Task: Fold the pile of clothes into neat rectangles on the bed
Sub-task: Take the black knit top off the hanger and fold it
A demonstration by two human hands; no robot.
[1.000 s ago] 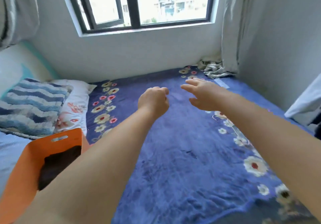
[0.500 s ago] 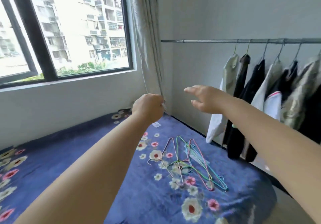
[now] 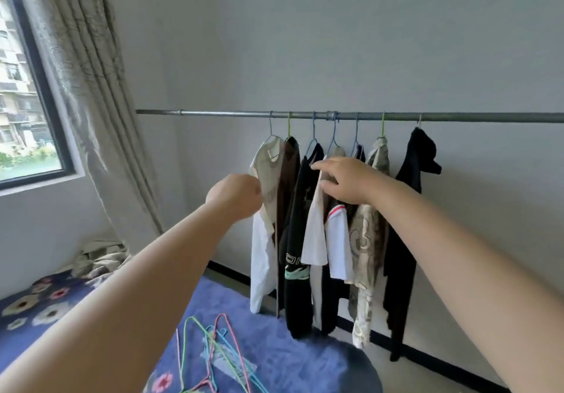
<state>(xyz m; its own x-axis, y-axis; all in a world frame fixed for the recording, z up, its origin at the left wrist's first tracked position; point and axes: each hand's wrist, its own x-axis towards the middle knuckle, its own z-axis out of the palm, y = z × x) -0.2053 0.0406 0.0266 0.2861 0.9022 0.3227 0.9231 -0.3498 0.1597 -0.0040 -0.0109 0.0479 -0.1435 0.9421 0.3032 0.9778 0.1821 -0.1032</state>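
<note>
Soft, light hanging garments on grey metal rail, just beyond both hands; left hand curled, empty; right hand spread, touching; best gripped at shoulders.

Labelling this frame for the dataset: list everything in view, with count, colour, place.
rail: 1, grey metal, along the wall
hanging garments: 7, cream, brown, black, white, patterned beige, on hangers on the rail
loose hangers: several, pink, green, blue, lying on the bed
bed cover: 1, blue with flowers, bottom of view
curtain: 1, grey-beige, beside the window, its end bunched on the bed
window: 1, dark frame, left edge
left hand: fingers curled, at the cream garment; grip not visible
right hand: fingers out, on the garments mid-rail
</note>
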